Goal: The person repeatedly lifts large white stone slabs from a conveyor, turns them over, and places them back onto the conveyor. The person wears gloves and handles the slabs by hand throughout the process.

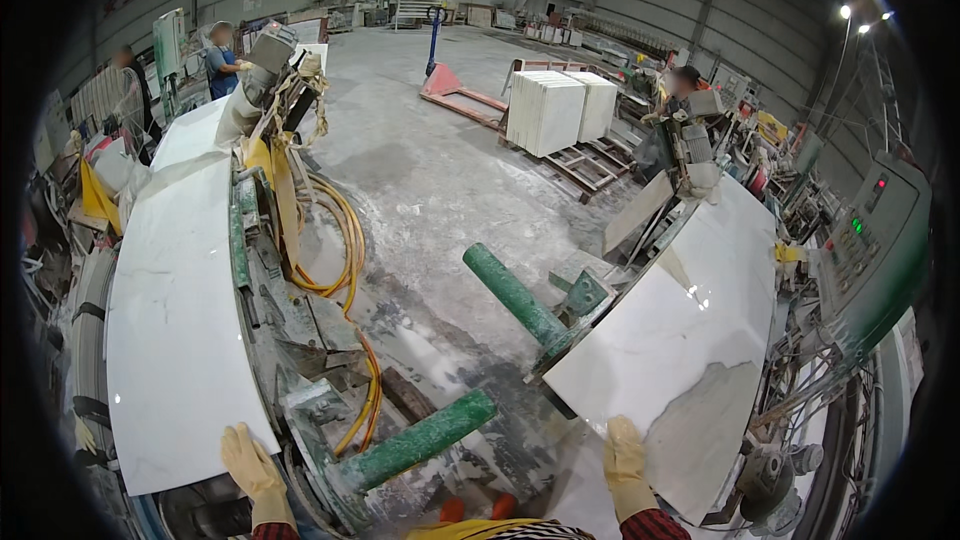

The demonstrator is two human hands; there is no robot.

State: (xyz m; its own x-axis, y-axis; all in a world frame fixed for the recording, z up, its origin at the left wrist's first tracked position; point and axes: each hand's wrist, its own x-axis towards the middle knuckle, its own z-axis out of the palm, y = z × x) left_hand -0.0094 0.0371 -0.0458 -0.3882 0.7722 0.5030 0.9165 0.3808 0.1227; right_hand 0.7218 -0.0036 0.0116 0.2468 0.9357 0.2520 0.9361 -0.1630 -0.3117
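Observation:
My left hand [252,467], in a pale yellow glove, lies with its fingers stretched out on the near right corner of a long white stone slab [175,300]. Across the gap, a second white slab [640,335] rests on the right-hand machine line, and a grey patch covers its near part. On that slab's near left edge lies my right hand [625,455], gloved alike, its fingers extended. Neither hand is wrapped round anything that I can see. Whatever is under the palms is hidden.
Green rollers [420,440] [515,295] jut into the aisle between the lines. Orange hoses [350,240] lie by the left machine. A control cabinet [870,250] stands at right. Farther off are stacked slabs [545,112], a red pallet jack [455,90] and several co-workers [220,65].

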